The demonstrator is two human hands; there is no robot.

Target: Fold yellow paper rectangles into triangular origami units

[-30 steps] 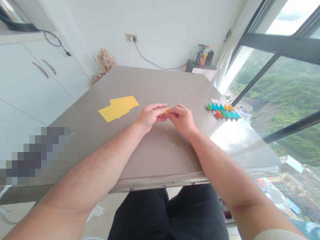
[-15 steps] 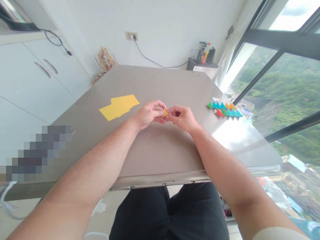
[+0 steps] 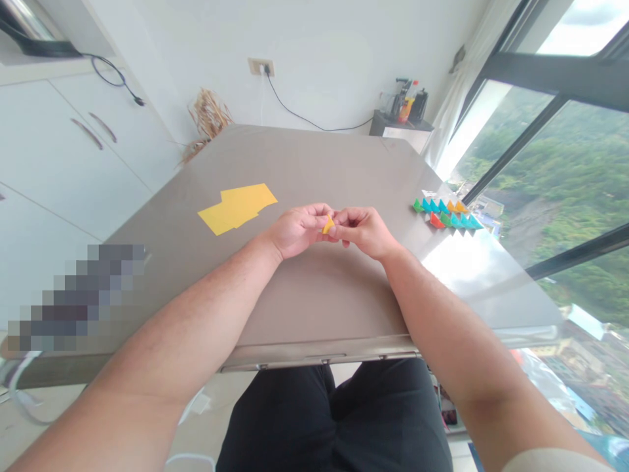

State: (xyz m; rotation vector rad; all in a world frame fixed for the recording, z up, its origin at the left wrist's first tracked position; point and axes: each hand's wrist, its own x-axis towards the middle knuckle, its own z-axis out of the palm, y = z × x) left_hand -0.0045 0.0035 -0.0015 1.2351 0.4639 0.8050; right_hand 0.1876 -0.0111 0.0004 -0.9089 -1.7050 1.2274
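Observation:
A small folded yellow paper piece [image 3: 328, 225] is pinched between the fingertips of my left hand [image 3: 297, 231] and my right hand [image 3: 366, 231], just above the middle of the grey table [image 3: 314, 295]. Both hands have their fingers curled closed around it. A few flat yellow paper sheets [image 3: 237, 206] lie overlapped on the table to the left of my left hand. A cluster of several folded paper triangles [image 3: 446, 214] in teal, green, orange and red lies to the right, near the table's window-side edge.
White cabinets [image 3: 73, 157] stand at the left. A wall socket [image 3: 260, 66] with a black cable sits on the far wall, with dried grass [image 3: 206, 118] at the table's far left corner. Bottles [image 3: 407, 105] stand on a small stand by the window [image 3: 555, 164].
The hands stay together at the same spot; the yellow piece has turned a little between the fingers and now shows lower between the fingertips. The camera view shifted slightly.

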